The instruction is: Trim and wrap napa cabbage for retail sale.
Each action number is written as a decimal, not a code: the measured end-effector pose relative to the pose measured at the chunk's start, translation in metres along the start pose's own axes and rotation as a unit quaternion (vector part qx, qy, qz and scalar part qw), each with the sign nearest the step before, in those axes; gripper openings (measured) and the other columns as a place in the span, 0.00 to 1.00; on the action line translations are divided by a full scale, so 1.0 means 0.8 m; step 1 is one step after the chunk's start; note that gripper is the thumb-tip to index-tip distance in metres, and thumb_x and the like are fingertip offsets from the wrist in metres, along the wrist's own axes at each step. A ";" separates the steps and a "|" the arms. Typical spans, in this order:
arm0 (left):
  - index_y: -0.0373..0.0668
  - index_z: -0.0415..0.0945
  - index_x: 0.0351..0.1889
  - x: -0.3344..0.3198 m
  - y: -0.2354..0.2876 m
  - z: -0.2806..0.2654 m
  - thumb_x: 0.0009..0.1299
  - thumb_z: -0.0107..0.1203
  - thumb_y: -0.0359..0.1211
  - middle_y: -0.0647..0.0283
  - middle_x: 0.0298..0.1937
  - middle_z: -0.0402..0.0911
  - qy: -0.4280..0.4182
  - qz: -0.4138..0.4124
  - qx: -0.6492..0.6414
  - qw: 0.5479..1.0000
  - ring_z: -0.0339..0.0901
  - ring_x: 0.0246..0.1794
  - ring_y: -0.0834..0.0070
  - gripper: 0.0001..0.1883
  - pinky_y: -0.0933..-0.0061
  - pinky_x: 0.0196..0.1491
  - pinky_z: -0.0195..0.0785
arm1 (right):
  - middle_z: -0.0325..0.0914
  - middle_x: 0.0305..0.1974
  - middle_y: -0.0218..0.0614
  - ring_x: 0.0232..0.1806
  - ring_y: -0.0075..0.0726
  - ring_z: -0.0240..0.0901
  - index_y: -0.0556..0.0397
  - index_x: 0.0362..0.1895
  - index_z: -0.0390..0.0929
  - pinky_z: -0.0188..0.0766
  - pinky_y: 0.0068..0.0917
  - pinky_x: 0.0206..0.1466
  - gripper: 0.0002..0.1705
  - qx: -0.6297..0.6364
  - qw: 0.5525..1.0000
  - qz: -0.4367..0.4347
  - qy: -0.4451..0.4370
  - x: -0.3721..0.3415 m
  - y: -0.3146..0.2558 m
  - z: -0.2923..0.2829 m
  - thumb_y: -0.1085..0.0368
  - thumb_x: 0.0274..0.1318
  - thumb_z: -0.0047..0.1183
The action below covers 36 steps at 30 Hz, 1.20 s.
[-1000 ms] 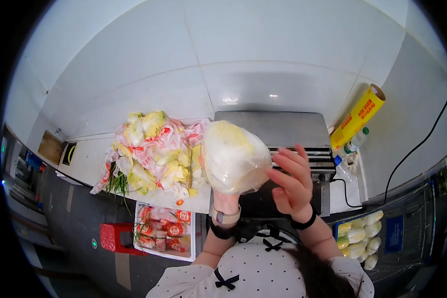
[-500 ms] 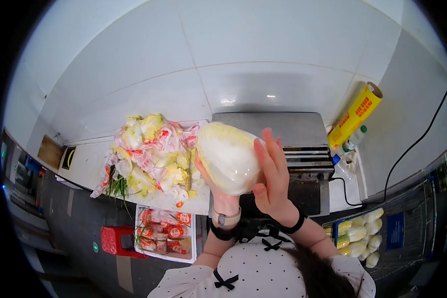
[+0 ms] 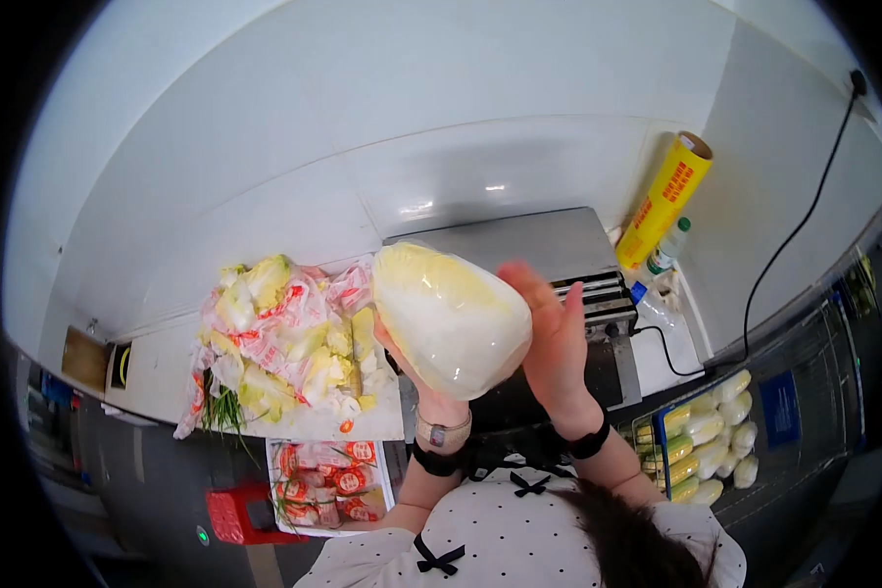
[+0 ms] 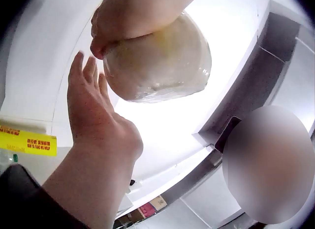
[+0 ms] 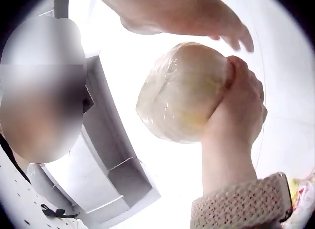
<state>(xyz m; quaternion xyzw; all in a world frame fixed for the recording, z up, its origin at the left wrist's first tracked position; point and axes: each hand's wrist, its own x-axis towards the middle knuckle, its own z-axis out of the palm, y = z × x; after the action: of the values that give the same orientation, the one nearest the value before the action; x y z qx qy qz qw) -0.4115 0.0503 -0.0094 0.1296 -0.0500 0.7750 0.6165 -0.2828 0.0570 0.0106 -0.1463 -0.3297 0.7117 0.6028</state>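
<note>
A film-wrapped Chinese cabbage (image 3: 451, 318), pale with a yellow top, is held up in front of the body over the counter. My left hand (image 5: 238, 103) grips it from below and the side, fingers curved round it; in the head view most of this hand is hidden behind the cabbage. Beside the cabbage's right side is my right hand (image 3: 559, 358), raised with its fingers extended. From the left wrist view, the right hand (image 4: 101, 113) stands with straight fingers close by the wrapped cabbage (image 4: 160, 66).
A pile of loose cabbage leaves and printed bags (image 3: 284, 338) covers the left counter. Behind the hands sits a wrapping machine (image 3: 514, 240), with a yellow roll (image 3: 668, 201) and bottle (image 3: 668, 245) to its right. Below are a white box (image 3: 387, 490), red stool (image 3: 230, 514) and cart of cabbages (image 3: 710, 431).
My right hand has come in from the right to the cabbage's side. The cabbage has tilted in my left hand, its yellow top turning up and left. The head view has shifted.
</note>
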 end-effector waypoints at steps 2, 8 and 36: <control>0.51 0.61 0.61 0.004 -0.004 -0.015 0.66 0.37 0.59 0.63 0.60 0.66 0.006 -0.023 -0.002 1.000 0.66 0.58 0.63 0.31 0.58 0.59 0.61 | 0.59 0.60 0.48 0.63 0.44 0.55 0.63 0.58 0.60 0.47 0.40 0.66 0.39 -0.238 0.935 -0.255 -0.061 0.003 -0.010 -0.017 0.39 0.62 0.25; 0.50 0.60 0.61 0.003 -0.051 -0.030 0.66 0.34 0.60 0.61 0.60 0.66 0.093 -0.117 -0.001 0.989 0.66 0.57 0.64 0.33 0.61 0.59 0.60 | 0.72 0.48 0.48 0.53 0.52 0.67 0.59 0.47 0.75 0.55 0.48 0.60 0.30 -0.633 0.578 -0.514 -0.027 -0.030 -0.026 0.021 0.47 0.59 0.30; 0.44 0.66 0.56 -0.079 -0.233 -0.027 0.67 0.42 0.49 0.54 0.58 0.67 0.198 -0.571 -0.098 0.790 0.62 0.59 0.56 0.25 0.49 0.61 0.54 | 0.74 0.41 0.42 0.44 0.33 0.71 0.60 0.49 0.66 0.67 0.28 0.48 0.15 -0.385 0.733 -0.404 0.390 -0.175 -0.140 -0.138 0.64 0.65 0.35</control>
<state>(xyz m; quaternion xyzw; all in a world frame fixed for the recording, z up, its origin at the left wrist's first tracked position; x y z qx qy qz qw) -0.2209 0.0396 -0.0617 -0.0830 0.0813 0.2812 0.9526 -0.0985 -0.0379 -0.0257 -0.4836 -0.3397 0.0941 0.8012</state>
